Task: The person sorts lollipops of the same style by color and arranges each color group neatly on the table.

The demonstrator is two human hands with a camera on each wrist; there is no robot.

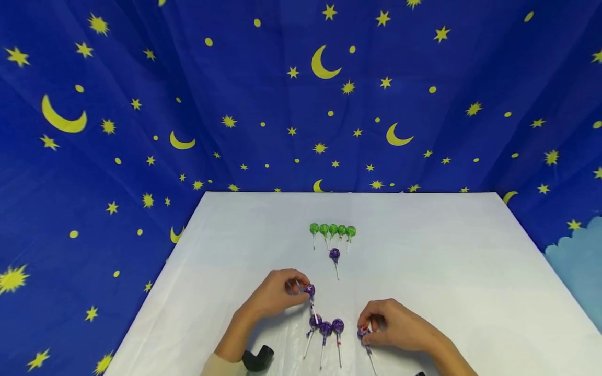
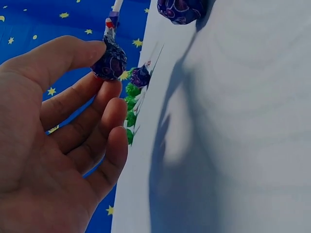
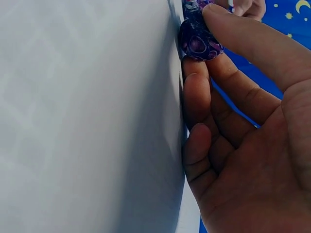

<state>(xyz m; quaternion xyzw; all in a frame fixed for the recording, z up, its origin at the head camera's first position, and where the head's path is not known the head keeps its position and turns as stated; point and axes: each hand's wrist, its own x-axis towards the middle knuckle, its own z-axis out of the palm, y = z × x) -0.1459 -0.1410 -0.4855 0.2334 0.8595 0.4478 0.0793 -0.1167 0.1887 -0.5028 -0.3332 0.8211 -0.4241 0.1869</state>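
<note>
Between thumb and fingertips, my left hand (image 1: 277, 295) pinches the wrapped head of a purple lollipop (image 1: 309, 290). Its white stick points toward me, above three purple lollipops (image 1: 325, 328) that lie side by side on the table. In the left wrist view this lollipop (image 2: 111, 64) shows clear of the white surface. My right hand (image 1: 397, 325), right of that group, pinches another purple lollipop (image 1: 363, 332) by its head, close to the tabletop. Its dark shiny wrapper (image 3: 199, 42) appears in the right wrist view between thumb and fingers.
Farther back, several green lollipops (image 1: 333, 229) lie in a row, sticks toward me. One purple lollipop (image 1: 334, 254) lies just in front of them. A black object (image 1: 258, 359) sits by my left forearm on the white table (image 1: 226, 235). Blue star-patterned cloth (image 1: 263, 94) hangs behind.
</note>
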